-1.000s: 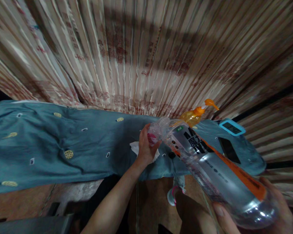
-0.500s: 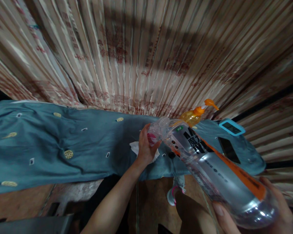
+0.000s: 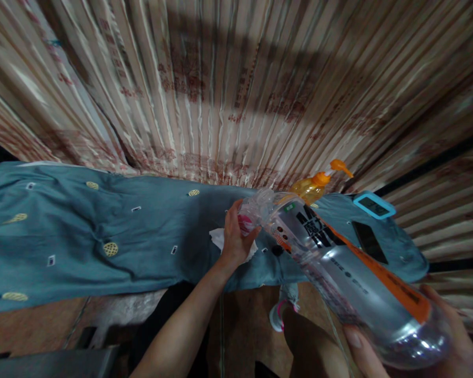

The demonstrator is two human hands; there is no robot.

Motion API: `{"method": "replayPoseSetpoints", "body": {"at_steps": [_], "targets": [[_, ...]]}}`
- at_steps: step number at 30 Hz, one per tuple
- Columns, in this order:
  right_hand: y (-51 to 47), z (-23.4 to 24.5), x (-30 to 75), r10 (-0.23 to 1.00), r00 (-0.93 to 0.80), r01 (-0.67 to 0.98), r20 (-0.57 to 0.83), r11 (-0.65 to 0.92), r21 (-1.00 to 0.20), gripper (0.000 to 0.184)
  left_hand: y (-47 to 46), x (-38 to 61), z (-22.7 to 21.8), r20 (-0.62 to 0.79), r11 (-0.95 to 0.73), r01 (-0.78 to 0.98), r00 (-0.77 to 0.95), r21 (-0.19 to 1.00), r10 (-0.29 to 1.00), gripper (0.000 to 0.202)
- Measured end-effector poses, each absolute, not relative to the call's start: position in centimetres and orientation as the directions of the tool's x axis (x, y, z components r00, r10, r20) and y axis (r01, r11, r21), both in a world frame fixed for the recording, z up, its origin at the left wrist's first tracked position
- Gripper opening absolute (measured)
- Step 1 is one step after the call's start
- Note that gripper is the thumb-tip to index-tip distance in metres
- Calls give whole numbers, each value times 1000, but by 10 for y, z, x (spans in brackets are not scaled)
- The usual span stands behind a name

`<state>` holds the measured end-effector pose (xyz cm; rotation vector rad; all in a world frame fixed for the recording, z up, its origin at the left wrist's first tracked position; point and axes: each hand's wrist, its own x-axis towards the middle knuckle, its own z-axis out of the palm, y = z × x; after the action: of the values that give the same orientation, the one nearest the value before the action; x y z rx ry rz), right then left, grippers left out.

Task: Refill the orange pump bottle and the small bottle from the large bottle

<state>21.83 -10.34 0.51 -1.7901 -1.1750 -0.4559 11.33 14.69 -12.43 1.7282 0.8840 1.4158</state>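
Observation:
My right hand (image 3: 456,328) grips the base end of a large clear plastic bottle (image 3: 350,283) with a silver and orange label. The bottle lies tilted, its neck end pointing up and left. At that end my left hand (image 3: 234,239) is closed around a small clear plastic cup (image 3: 247,219) with pink on it. The bottle's mouth meets the cup's clear rim; I cannot tell whether they touch or whether liquid passes. Under my left hand lies a white tissue (image 3: 216,237). A small black round thing (image 3: 277,250), perhaps a cap, rests beside the bottle.
A yellow pump bottle (image 3: 308,191) with an orange top stands behind the bottle. A blue-framed digital clock (image 3: 374,206) and a dark phone (image 3: 369,242) lie to the right on the teal cloth (image 3: 153,231). Pleated curtains (image 3: 220,105) hang behind.

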Motion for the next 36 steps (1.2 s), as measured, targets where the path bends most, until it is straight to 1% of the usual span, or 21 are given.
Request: {"method": "replayPoseSetpoints", "body": {"at_steps": [2,3,6,9,14,20,24,27,29,32,36], "targets": [[-106,4,220,533,415,899,737,-117,-421,106,147,114,-125,485,-500,73,159,863,860,76],[-107,3,221,536,403,906,742,-119,-406,106,146,114,-125,482,-497,79,158,864,862,77],[-109,0,222,523,434,892,734,-136,-430,109,146,114,-125,482,-495,74,147,866,864,76],[-110,-4,221,506,496,856,705,-149,-495,115,147,114,-124,492,-503,52,142,863,859,76],[-110,-5,221,518,503,848,691,-142,-511,118,146,114,-122,482,-495,58,151,867,863,75],[-110,-2,224,520,443,883,730,-112,-456,112,146,114,-124,481,-493,49,153,869,863,75],[-108,-2,221,508,500,847,702,-117,-518,114,147,113,-124,476,-492,74,170,867,863,78],[-107,-3,217,498,527,834,689,-147,-532,117,146,113,-124,484,-499,67,161,864,860,77],[-106,-2,215,501,543,818,674,-135,-559,115,146,114,-123,488,-501,69,152,862,860,74],[-106,-1,217,520,509,834,686,-100,-543,111,146,114,-123,491,-505,73,154,860,858,73],[-110,-3,223,503,467,870,727,-117,-478,114,146,113,-122,477,-495,81,175,865,861,76]]}}
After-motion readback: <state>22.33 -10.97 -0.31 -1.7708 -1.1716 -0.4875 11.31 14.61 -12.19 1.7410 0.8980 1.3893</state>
